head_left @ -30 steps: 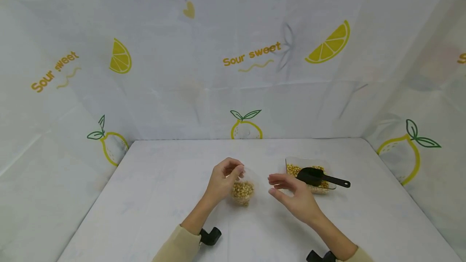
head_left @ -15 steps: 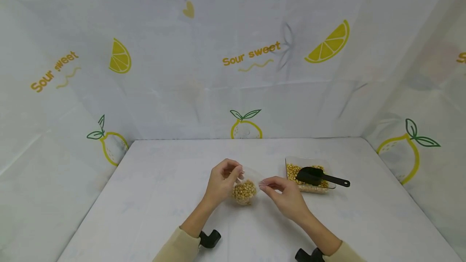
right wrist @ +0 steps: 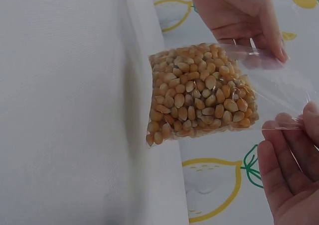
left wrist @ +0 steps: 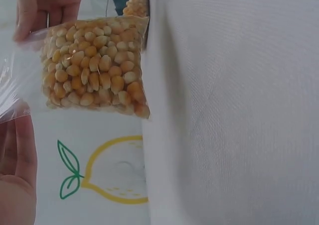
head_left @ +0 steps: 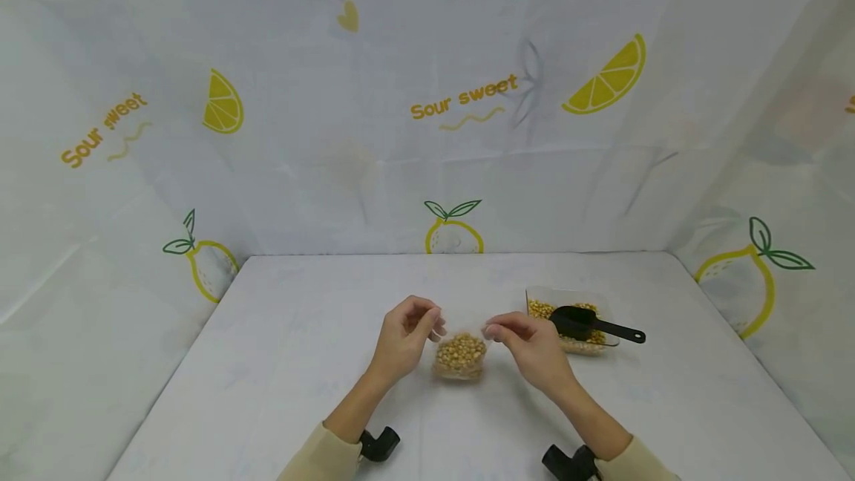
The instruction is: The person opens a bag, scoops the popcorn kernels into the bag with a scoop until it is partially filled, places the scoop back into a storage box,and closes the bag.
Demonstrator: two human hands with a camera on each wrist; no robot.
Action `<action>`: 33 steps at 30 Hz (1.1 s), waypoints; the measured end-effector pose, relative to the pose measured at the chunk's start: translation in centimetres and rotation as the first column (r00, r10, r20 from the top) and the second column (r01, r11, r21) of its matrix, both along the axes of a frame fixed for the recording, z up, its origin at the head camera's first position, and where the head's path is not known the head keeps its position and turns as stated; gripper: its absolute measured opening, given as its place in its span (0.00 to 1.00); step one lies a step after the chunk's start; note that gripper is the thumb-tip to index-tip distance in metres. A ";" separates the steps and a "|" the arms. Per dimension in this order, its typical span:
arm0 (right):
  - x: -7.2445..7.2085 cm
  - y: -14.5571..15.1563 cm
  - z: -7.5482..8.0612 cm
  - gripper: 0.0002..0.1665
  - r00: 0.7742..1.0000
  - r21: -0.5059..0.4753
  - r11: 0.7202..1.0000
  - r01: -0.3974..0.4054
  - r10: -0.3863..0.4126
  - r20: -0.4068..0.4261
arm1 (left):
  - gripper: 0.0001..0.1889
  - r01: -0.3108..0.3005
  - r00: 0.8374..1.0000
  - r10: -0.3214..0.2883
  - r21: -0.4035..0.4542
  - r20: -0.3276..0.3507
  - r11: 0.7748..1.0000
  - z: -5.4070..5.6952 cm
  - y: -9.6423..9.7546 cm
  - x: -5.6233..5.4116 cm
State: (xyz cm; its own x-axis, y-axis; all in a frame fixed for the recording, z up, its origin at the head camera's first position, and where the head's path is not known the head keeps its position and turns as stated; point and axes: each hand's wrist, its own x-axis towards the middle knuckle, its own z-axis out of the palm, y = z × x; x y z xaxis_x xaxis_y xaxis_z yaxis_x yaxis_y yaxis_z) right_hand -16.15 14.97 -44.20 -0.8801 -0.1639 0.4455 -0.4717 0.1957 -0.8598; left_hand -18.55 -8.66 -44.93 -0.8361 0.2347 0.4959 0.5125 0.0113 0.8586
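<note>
A clear plastic bag of corn kernels [head_left: 461,355] stands upright between both hands, its bottom at or just over the table. My left hand [head_left: 399,338] pinches the bag's upper left edge between thumb and fingers. On the other side my right hand [head_left: 534,349] pinches the upper right edge. In the left wrist view the kernels [left wrist: 92,68] fill the lower part, and the clear top stretches between the hands. The right wrist view shows the same bag [right wrist: 204,90], with the left hand [right wrist: 244,16] on its far edge and the right hand [right wrist: 294,165] nearer.
A clear container [head_left: 534,295] of corn kernels stands behind the right hand. Across it lies a black scoop [head_left: 574,323], handle pointing right. The white table [head_left: 300,362] is enclosed by a lemon-print cloth [head_left: 374,117].
My right hand has come in leftward from near the container and taken the bag's right edge. The bag has straightened and turned its broad side to the head view.
</note>
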 end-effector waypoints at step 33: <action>-1.0 0.3 -0.4 0.10 0.972 -0.003 1.000 0.011 -0.010 0.235 | 0.13 0.080 0.963 -0.060 -0.070 0.261 0.994 -1.1 -0.9 -0.5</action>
